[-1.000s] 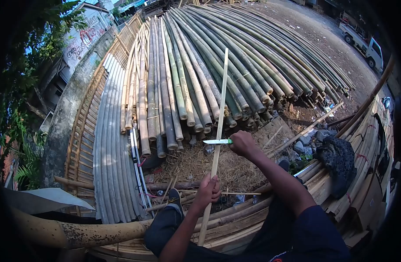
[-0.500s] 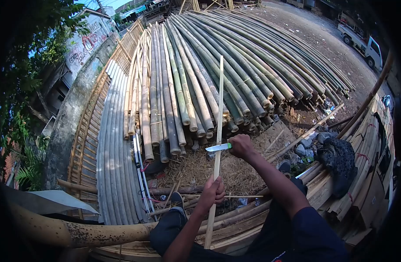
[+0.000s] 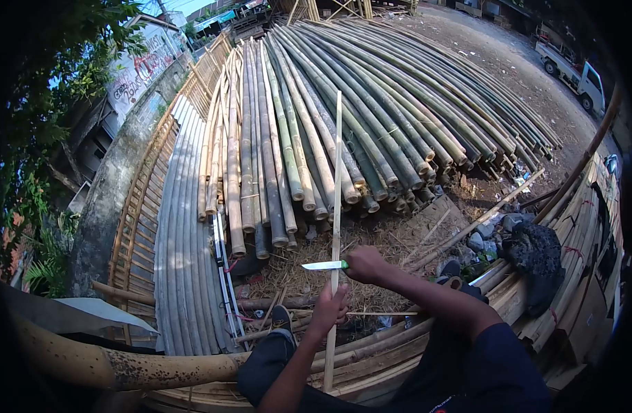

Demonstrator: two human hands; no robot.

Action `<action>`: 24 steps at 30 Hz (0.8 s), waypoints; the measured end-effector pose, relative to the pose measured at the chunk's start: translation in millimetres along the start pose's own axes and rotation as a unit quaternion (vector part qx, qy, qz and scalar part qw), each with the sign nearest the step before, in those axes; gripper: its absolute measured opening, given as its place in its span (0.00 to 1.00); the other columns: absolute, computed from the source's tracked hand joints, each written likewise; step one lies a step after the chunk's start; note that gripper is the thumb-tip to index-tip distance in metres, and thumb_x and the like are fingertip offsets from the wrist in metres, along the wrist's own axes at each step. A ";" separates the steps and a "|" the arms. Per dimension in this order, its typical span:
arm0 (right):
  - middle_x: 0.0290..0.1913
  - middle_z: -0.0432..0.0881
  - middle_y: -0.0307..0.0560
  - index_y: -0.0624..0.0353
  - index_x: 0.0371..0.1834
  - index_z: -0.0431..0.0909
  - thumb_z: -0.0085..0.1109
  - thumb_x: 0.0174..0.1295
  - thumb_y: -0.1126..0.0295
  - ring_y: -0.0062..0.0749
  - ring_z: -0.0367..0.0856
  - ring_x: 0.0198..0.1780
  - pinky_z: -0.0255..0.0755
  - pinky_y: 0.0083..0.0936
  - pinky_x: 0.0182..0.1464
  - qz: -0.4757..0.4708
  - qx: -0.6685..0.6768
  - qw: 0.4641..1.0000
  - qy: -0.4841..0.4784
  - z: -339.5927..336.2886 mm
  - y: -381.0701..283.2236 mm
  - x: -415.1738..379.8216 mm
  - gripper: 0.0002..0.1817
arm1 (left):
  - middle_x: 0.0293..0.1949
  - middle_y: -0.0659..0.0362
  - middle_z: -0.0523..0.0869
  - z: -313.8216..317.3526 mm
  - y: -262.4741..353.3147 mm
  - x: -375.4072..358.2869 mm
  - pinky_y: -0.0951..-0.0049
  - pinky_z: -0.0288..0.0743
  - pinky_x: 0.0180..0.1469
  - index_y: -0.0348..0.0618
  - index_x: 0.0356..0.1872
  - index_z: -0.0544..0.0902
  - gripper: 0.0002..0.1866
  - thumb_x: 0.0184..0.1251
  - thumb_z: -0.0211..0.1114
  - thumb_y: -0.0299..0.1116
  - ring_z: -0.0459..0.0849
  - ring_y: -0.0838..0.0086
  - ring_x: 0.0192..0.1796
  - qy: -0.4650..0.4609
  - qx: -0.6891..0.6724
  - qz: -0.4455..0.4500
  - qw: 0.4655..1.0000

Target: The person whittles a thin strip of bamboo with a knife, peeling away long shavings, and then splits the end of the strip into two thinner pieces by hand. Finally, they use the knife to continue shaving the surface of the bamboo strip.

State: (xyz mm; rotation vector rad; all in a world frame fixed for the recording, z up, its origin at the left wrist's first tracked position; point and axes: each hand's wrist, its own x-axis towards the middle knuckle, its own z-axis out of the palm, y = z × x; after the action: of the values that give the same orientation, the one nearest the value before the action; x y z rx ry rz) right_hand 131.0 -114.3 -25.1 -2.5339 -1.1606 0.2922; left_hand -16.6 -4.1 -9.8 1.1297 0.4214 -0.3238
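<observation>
A long pale bamboo strip [image 3: 337, 186] stands nearly upright in front of me, its lower end between my legs. My left hand [image 3: 327, 311] is closed around it, low on its length. Just above, my right hand [image 3: 365, 265] grips the green handle of a knife [image 3: 323, 266]. The blade points left and lies across the strip, close above my left hand. Most of the handle is hidden in my right fist.
A big stack of bamboo poles [image 3: 309, 138] fills the ground ahead. Corrugated sheets [image 3: 185, 248] and a bamboo fence [image 3: 133, 234] lie to the left. A thick bamboo pole [image 3: 171, 370] crosses the lower left. Split bamboo [image 3: 571, 241] is piled at right, near a parked truck [image 3: 571, 72].
My right hand and the knife have moved down along the bamboo strip, toward my left hand. The strip's upper end has tilted slightly left.
</observation>
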 end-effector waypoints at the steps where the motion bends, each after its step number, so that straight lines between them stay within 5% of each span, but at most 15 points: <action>1: 0.23 0.81 0.60 0.62 0.19 0.81 0.58 0.48 0.62 0.55 0.82 0.30 0.76 0.46 0.36 0.047 -0.004 0.998 0.046 7.2 12.6 9.1 0.13 | 0.17 0.68 0.64 0.1 -1.4 -2.1 0.82 0.55 0.13 0.47 0.36 0.63 0.13 0.72 0.56 0.42 0.62 0.87 0.13 0.025 0.064 0.023 0.997; 3: 0.25 0.81 0.60 0.61 0.19 0.81 0.58 0.48 0.63 0.55 0.83 0.29 0.76 0.47 0.34 0.093 -0.045 0.988 0.119 -2.4 63.2 21.8 0.12 | 0.19 0.64 0.71 2.3 -14.9 -5.7 0.79 0.62 0.16 0.44 0.35 0.66 0.14 0.69 0.60 0.41 0.68 0.82 0.15 0.068 0.212 0.075 0.972; 4: 0.25 0.82 0.60 0.61 0.19 0.81 0.57 0.48 0.64 0.55 0.82 0.29 0.76 0.47 0.33 0.213 0.008 0.966 0.145 -5.7 74.9 23.9 0.12 | 0.19 0.64 0.71 1.5 -19.6 -5.8 0.79 0.62 0.16 0.44 0.35 0.66 0.14 0.69 0.60 0.41 0.68 0.82 0.15 0.068 0.212 0.074 0.972; 6: 0.25 0.80 0.61 0.63 0.20 0.81 0.57 0.50 0.64 0.56 0.81 0.30 0.75 0.48 0.35 0.215 0.017 0.961 0.174 -5.0 97.4 16.5 0.12 | 0.21 0.62 0.74 2.0 -28.3 -3.1 0.78 0.65 0.18 0.42 0.36 0.67 0.15 0.68 0.61 0.41 0.70 0.80 0.16 0.035 0.301 0.078 0.950; 8: 0.25 0.80 0.61 0.63 0.19 0.80 0.56 0.50 0.63 0.57 0.81 0.30 0.75 0.48 0.35 0.133 -0.026 0.986 0.098 -18.7 73.0 4.4 0.13 | 0.19 0.65 0.70 -3.8 -24.2 -0.8 0.80 0.60 0.16 0.44 0.37 0.66 0.14 0.69 0.60 0.40 0.66 0.83 0.15 0.029 0.292 0.077 0.953; 11: 0.22 0.80 0.56 0.59 0.20 0.81 0.56 0.50 0.60 0.54 0.82 0.29 0.76 0.46 0.36 -0.006 -0.007 1.000 0.024 10.0 38.7 -4.6 0.14 | 0.18 0.70 0.61 -4.9 -0.6 0.3 0.85 0.50 0.13 0.49 0.38 0.63 0.11 0.72 0.56 0.39 0.56 0.89 0.13 -0.048 -0.019 -0.023 0.998; 13: 0.22 0.81 0.55 0.58 0.19 0.81 0.57 0.48 0.61 0.53 0.82 0.28 0.77 0.46 0.35 -0.041 -0.029 0.999 -0.021 10.1 22.1 -2.8 0.12 | 0.19 0.70 0.61 -4.5 0.8 -2.2 0.85 0.50 0.13 0.49 0.37 0.62 0.12 0.72 0.57 0.38 0.57 0.89 0.13 -0.033 -0.016 -0.018 0.999; 18: 0.23 0.80 0.58 0.57 0.18 0.81 0.58 0.45 0.63 0.52 0.82 0.28 0.76 0.44 0.33 0.052 -0.046 0.989 0.133 5.7 66.3 13.9 0.10 | 0.19 0.69 0.61 11.9 5.9 -0.2 0.85 0.49 0.12 0.51 0.36 0.61 0.12 0.71 0.58 0.35 0.56 0.89 0.13 -0.047 -0.027 -0.018 0.998; 20: 0.23 0.80 0.59 0.58 0.18 0.81 0.58 0.46 0.63 0.53 0.82 0.29 0.76 0.45 0.35 0.098 0.010 0.989 0.109 0.7 40.5 10.0 0.10 | 0.19 0.69 0.61 2.2 -1.2 2.9 0.85 0.48 0.12 0.51 0.36 0.61 0.13 0.70 0.58 0.35 0.56 0.89 0.13 -0.078 -0.092 -0.014 0.993; 22: 0.20 0.80 0.57 0.58 0.18 0.81 0.58 0.46 0.64 0.53 0.82 0.27 0.76 0.45 0.35 -0.005 -0.008 0.998 0.057 6.6 32.2 7.9 0.10 | 0.19 0.69 0.61 -5.1 -1.3 -2.7 0.85 0.47 0.11 0.51 0.36 0.61 0.13 0.70 0.59 0.36 0.56 0.89 0.13 -0.095 -0.105 -0.023 0.990; 24: 0.19 0.79 0.56 0.56 0.15 0.81 0.60 0.43 0.64 0.51 0.82 0.25 0.76 0.44 0.32 0.030 -0.051 0.991 0.122 -4.3 52.5 14.0 0.09 | 0.20 0.69 0.62 -0.2 -7.1 -6.5 0.85 0.48 0.11 0.51 0.36 0.60 0.14 0.69 0.60 0.35 0.56 0.89 0.13 -0.064 -0.058 -0.029 0.996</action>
State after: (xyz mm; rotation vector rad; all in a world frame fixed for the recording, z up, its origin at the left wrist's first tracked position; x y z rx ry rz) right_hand 177.9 -136.6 -42.0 -2.6072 -1.0295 -0.0648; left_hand -25.6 -6.4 -12.5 0.9790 0.3553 -0.4161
